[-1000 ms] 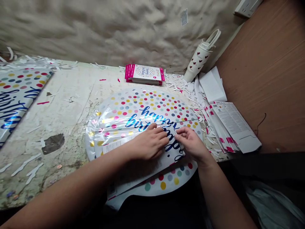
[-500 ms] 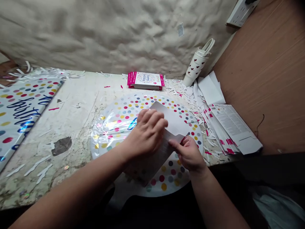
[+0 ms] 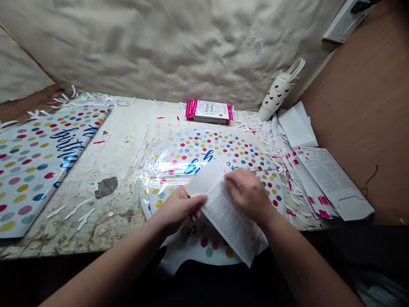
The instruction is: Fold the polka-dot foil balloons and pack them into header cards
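Note:
A white paper envelope (image 3: 228,224) with small printed text and a plain flap lies tilted between my hands, above a dotted foil balloon (image 3: 179,145). My left hand (image 3: 180,209) grips its left edge, thumb on top and fingers beneath. My right hand (image 3: 249,196) is closed, its bent fingertips at the crease of the flap; the palm covers part of the printed side. Blue lettering on the flat, round balloon is partly covered by the envelope. The balloon's tail (image 3: 172,256) hangs over the table's front edge.
Another dotted balloon (image 3: 35,170) lies at the left. Pink-and-white packets (image 3: 209,111) are stacked at the back. A heart-patterned tumbler (image 3: 277,94) stands back right, near paper scraps (image 3: 249,123). Several printed envelopes (image 3: 332,179) lie fanned along the right wall.
The envelope has turned so its printed side faces up. My left hand has shifted to its left edge, and my right hand now lies over the flap crease. The view has swung left.

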`<control>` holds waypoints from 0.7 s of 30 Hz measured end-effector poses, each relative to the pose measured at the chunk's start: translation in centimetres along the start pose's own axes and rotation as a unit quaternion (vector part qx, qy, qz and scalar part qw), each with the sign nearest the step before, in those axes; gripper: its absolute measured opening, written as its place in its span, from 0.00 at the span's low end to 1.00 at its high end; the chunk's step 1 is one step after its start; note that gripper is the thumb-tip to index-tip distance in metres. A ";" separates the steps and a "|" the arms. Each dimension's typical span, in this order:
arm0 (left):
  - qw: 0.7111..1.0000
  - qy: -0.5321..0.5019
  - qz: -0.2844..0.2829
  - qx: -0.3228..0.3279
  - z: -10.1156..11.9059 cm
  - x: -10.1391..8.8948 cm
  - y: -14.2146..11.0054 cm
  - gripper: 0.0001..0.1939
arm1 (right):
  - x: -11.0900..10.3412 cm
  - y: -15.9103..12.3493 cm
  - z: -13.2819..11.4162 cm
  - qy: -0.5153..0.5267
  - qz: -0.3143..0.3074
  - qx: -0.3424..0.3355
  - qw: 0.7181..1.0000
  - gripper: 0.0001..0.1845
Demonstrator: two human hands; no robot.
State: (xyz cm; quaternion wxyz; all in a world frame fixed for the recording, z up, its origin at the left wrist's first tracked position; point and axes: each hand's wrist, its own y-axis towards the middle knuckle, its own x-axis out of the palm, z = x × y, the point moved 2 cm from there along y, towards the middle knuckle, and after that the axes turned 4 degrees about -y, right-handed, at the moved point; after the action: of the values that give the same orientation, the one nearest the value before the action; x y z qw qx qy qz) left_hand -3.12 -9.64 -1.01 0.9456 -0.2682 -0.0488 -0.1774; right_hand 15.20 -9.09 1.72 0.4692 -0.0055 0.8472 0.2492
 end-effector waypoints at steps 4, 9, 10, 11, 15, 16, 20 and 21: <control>0.999 -0.029 0.017 0.002 -1.2 0.3 -0.7 0.14 | 1.4 -1.5 -2.7 0.006 -0.083 -0.099 0.992 0.11; 1.000 -0.022 0.018 0.010 -1.5 0.9 -1.4 0.16 | 1.9 -1.9 -3.0 -0.002 -0.080 -0.083 0.993 0.10; 1.000 -0.025 0.015 0.010 -1.6 0.9 -1.4 0.16 | 1.8 -1.9 -2.7 0.001 -0.079 -0.074 0.994 0.10; 0.999 -0.031 0.013 0.007 -1.6 1.0 -1.4 0.15 | 1.6 -1.8 -2.3 0.007 -0.077 -0.064 0.995 0.10; 0.999 -0.045 0.013 0.004 -1.7 1.1 -1.3 0.15 | 1.1 -1.7 -1.8 0.007 -0.080 -0.071 0.994 0.08; 0.999 -0.042 0.012 0.007 -1.6 1.2 -1.3 0.15 | 1.3 -1.8 -2.1 -0.009 -0.079 -0.086 0.993 0.07; 1.000 -0.023 0.006 0.016 -1.2 1.7 -1.4 0.15 | 2.3 -2.4 -3.3 -0.087 -0.069 -0.114 0.987 0.09; 1.000 -0.024 0.008 0.015 -1.1 1.7 -1.4 0.15 | 2.3 -2.5 -3.1 -0.102 -0.064 -0.112 0.986 0.10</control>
State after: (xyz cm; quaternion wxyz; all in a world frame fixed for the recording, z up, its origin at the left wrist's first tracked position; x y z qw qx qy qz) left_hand -2.04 -11.87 -0.97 0.9496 -0.2580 -0.0719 -0.1627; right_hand 12.07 -12.02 0.17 0.5646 -0.0866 0.7596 0.3109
